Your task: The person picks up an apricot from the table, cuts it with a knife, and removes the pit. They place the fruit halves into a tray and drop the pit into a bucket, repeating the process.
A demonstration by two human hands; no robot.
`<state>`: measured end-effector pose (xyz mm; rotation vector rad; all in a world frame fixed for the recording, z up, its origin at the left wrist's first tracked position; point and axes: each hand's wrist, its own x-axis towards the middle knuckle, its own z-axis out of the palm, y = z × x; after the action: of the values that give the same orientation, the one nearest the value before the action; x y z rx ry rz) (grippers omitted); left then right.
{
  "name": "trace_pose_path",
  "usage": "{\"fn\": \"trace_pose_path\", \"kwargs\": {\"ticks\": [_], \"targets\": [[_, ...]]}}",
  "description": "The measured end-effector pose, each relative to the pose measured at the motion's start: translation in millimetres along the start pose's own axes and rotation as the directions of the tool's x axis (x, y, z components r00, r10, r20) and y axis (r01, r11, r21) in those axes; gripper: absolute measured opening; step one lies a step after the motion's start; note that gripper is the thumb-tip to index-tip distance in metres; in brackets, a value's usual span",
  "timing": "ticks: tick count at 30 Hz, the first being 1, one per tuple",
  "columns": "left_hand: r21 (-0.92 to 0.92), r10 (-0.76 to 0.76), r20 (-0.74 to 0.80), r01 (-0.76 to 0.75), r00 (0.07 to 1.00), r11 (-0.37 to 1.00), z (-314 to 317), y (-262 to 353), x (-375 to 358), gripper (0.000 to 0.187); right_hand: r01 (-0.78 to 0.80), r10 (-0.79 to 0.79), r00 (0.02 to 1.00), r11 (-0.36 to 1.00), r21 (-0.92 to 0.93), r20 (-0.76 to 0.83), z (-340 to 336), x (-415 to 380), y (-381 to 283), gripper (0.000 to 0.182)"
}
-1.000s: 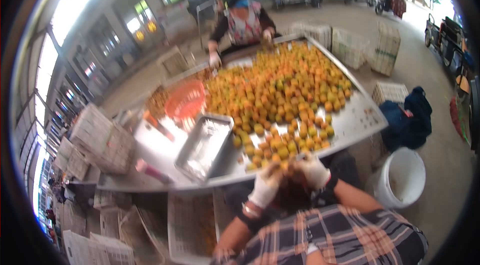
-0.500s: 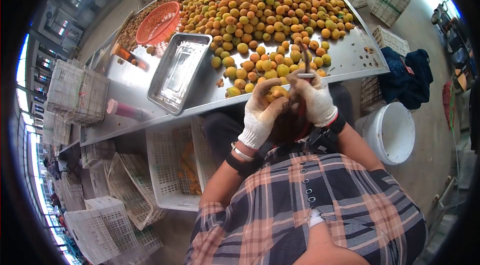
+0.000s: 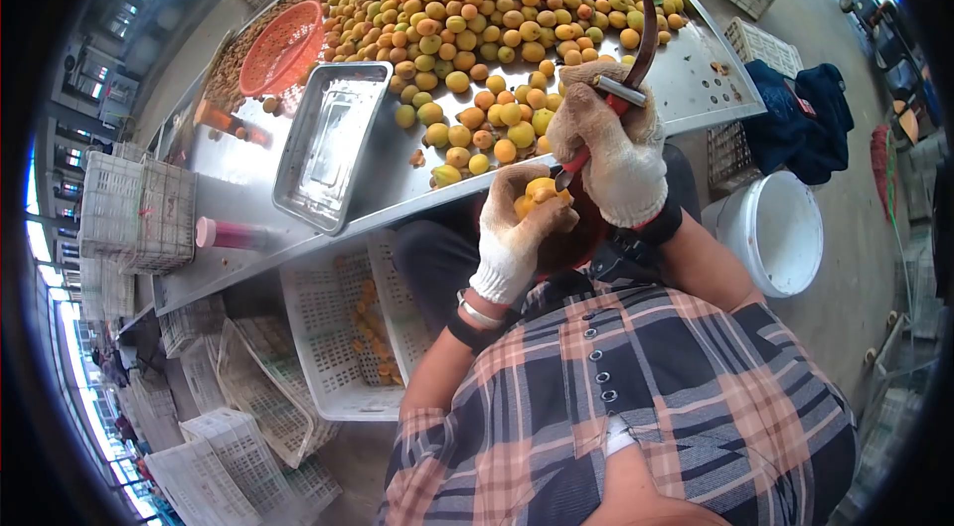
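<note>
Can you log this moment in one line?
left hand: holds yellow fruit | right hand: grips red-handled tool | metal table: fruit pile, tray

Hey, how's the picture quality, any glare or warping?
In the head view, strong fisheye bending with dark corners; in that same view, glare on the metal tray and tabletop, washed-out brightness at far left, while the left hand and right hand look fairly sharp.

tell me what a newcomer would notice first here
Probably the large heap of orange-yellow fruit spread across the metal table. Next, by its near edge, the gloved left hand holds a yellow fruit and the right hand a red-and-metal tool. An orange-red basket stands out at left.
</note>
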<state>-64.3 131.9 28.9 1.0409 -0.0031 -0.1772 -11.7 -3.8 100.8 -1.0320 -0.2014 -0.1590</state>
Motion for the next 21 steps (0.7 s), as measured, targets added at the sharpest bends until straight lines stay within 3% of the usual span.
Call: {"fn": "trace_pose_path", "kwargs": {"ticks": [6, 10, 15, 17, 21], "targets": [[-0.003, 0.047, 0.007, -0.047, 0.999, 0.999, 3, 0, -2, 0.038, 0.013, -0.015, 1.0, 0.997, -0.081, -0.014, 3, -6, -3, 0.02], [-0.017, 0.032, -0.007, -0.032, 0.999, 0.999, 4, -1, -3, 0.039, 0.1, -0.098, 0.995, 0.989, -0.105, 0.025, 3, -11, -4, 0.022], [0.071, 0.142, -0.035, -0.139, 0.989, 0.988, 12, -2, -5, 0.039, 0.192, -0.179, 0.979, 0.97, -0.152, 0.095, 1, -14, 2, 0.025], [0.054, 0.127, -0.048, -0.125, 0.991, 0.991, 15, -1, -8, 0.038, 0.28, -0.255, 0.957, 0.938, -0.205, 0.14, -1, -15, 7, 0.027], [0.09, 0.104, -0.057, -0.098, 0.993, 0.991, 18, 4, -11, 0.036, 0.308, -0.283, 0.949, 0.927, -0.212, 0.14, 4, -14, 3, 0.021]]}}
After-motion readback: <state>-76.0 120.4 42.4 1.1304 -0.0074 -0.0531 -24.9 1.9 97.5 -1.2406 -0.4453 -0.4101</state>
